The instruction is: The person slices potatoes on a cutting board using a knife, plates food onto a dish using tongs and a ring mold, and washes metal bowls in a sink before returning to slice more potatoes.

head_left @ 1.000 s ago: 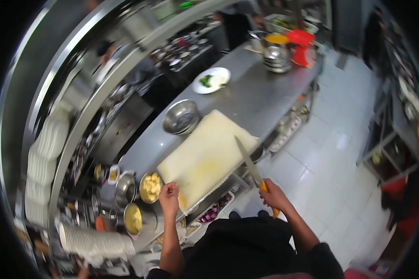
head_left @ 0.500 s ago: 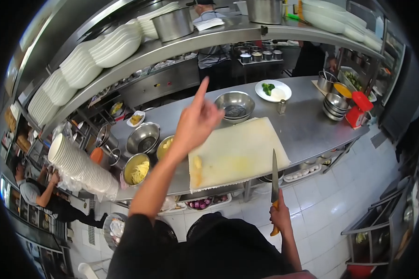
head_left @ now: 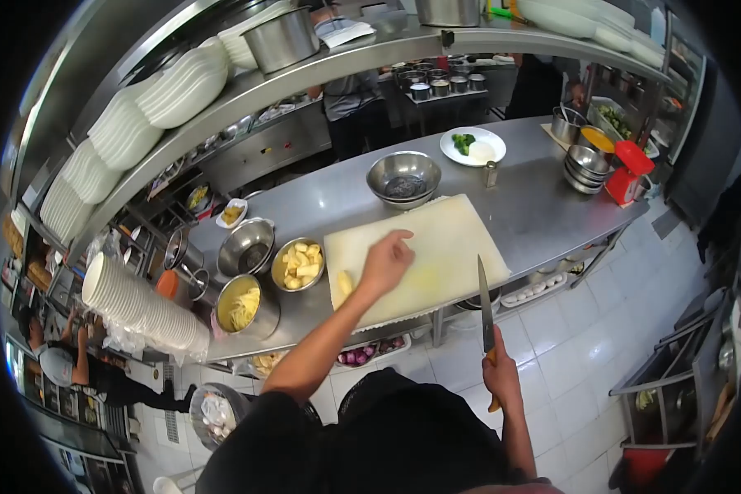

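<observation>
My left hand (head_left: 387, 262) is over the white cutting board (head_left: 453, 230), fingers bent with the index finger partly out; nothing shows in it. A yellow peeled piece (head_left: 344, 284) lies at the board's left edge. My right hand (head_left: 500, 370) is wrapped round the yellow-orange handle of a long knife (head_left: 487, 309), whose blade points up past the board's right front edge. Left of the board stand a bowl of yellow chunks (head_left: 298, 264) and a metal pot of pale yellow strips (head_left: 240, 305). Stacked metal bowls (head_left: 403, 178) sit behind the board.
A white plate with broccoli (head_left: 473, 146), a shaker (head_left: 491, 174), metal bowls (head_left: 586, 169) and a red device (head_left: 631, 171) stand on the steel counter. Stacked white containers (head_left: 140, 300) are at left. People (head_left: 356, 107) stand beyond the counter and at far left (head_left: 82, 366).
My left hand has come down from its raised, pointing pose to the board, uncovering the bowl of chunks. My right hand still holds the knife. The view has shifted slightly.
</observation>
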Action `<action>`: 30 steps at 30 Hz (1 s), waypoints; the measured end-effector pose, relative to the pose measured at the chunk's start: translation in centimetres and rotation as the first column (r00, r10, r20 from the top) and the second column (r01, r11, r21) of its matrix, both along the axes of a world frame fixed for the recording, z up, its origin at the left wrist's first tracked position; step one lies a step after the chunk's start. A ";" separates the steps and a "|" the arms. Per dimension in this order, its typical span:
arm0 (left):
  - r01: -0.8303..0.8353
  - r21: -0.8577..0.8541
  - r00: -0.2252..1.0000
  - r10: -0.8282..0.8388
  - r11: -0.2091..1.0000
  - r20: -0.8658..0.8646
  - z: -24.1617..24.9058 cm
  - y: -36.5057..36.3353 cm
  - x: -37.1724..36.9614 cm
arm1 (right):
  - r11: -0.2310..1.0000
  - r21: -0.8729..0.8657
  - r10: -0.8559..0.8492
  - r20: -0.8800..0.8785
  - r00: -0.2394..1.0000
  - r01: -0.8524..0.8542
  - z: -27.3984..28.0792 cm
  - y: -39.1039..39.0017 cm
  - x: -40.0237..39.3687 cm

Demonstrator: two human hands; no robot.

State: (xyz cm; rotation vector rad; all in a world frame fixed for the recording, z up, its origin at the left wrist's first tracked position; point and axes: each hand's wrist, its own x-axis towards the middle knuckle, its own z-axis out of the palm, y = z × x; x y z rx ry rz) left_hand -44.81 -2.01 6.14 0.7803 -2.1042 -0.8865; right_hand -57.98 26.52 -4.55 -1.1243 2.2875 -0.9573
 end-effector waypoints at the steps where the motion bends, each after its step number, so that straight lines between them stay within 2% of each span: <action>1: 0.069 0.089 0.997 -0.071 0.994 0.014 -0.4 0.6 -0.3 | 1.000 0.017 -0.025 0.066 0.998 0.024 0.2 0.0 0.1; 3: 0.146 0.383 0.973 -0.203 0.912 0.111 1.4 0.6 -1.9 | 0.997 0.065 -0.044 0.188 0.981 0.032 1.1 -0.1 0.0; 4: 0.162 0.514 0.955 -0.266 0.843 0.135 2.6 0.1 -3.0 | 0.996 0.082 -0.049 0.178 0.983 0.035 1.0 -0.3 -0.1; 6: 0.256 0.571 0.879 -0.434 0.780 0.198 3.6 -1.3 -5.8 | 0.998 0.064 -0.036 0.167 0.985 0.025 0.2 -0.4 -0.4; 9: 0.289 0.597 0.911 -0.407 0.748 0.069 4.2 -1.8 -9.6 | 0.998 0.057 -0.037 0.190 0.981 0.027 0.3 -0.5 -0.7; 12: 0.285 0.451 0.926 -0.365 0.846 0.098 3.3 -1.1 -9.4 | 0.998 0.050 -0.047 0.224 0.974 0.036 0.1 -0.3 -0.4; 15: 0.265 0.241 0.951 -0.294 0.934 0.095 -0.9 -0.9 -5.7 | 0.991 0.120 -0.090 0.300 0.950 0.056 1.8 -0.3 0.2; 16: 0.198 0.226 0.974 -0.218 0.954 0.068 -2.4 -0.9 -4.0 | 0.985 0.159 -0.112 0.333 0.936 0.061 2.5 -0.2 0.4; 18: 0.045 0.226 0.999 -0.042 0.973 -0.018 -5.2 -1.6 -0.2 | 0.996 0.075 -0.074 0.245 0.967 0.058 1.4 0.1 0.3; 19: -0.040 0.246 0.996 0.059 0.969 -0.071 -6.2 -2.0 2.1 | 0.998 0.037 -0.057 0.204 0.977 0.050 1.0 0.4 0.4; 21: -0.249 0.308 0.960 0.277 0.918 -0.050 -7.0 -2.5 6.5 | 0.999 0.004 -0.039 0.177 0.983 0.038 2.2 0.4 0.7; 23: -0.373 0.307 0.902 0.420 0.876 -0.104 -10.1 -3.9 10.8 | 0.999 -0.044 -0.005 0.124 0.992 0.010 1.5 0.5 0.5; 24: -0.440 0.300 0.882 0.470 0.846 -0.033 -10.0 -3.8 12.5 | 1.000 0.014 0.003 0.113 0.994 -0.005 1.9 0.2 0.5; 25: -0.504 0.289 0.856 0.514 0.814 0.046 -9.7 -3.3 13.8 | 0.995 0.095 0.002 0.105 0.994 -0.012 3.1 -0.3 0.9; 26: -0.474 0.344 0.863 0.505 0.810 0.002 -10.0 -3.0 14.7 | 0.999 -0.001 0.047 0.109 0.993 -0.047 3.4 -0.7 1.2; 27: -0.441 0.389 0.864 0.500 0.809 -0.061 -10.3 -2.9 15.3 | 0.997 -0.013 0.082 0.163 0.983 -0.081 4.3 -1.3 1.6; 30: -0.482 0.329 0.852 0.522 0.812 -0.037 -10.8 -2.8 15.7 | 0.982 0.002 0.185 0.181 0.966 -0.188 4.6 -3.4 2.6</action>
